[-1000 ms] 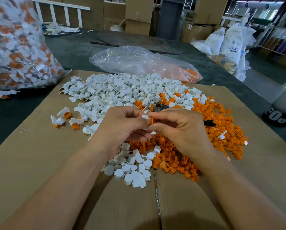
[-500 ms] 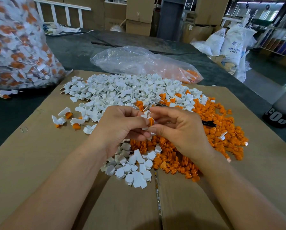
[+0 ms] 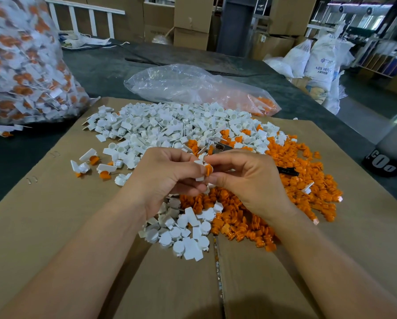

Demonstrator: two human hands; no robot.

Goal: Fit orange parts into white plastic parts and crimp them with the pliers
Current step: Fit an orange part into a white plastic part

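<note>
- Hands meet above the cardboard (image 3: 54,226): your left hand (image 3: 167,173) pinches a white part (image 3: 199,178), and your right hand (image 3: 245,180) pinches an orange part (image 3: 208,169) against it.
- Pliers (image 3: 222,147) lie among the loose parts just behind your hands.

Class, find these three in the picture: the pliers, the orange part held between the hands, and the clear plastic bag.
pliers (image 3: 222,147), head view, on the bare metal head.
orange part (image 3: 208,169), head view, its visible middle.
clear plastic bag (image 3: 192,88), head view, its crumpled middle.
</note>
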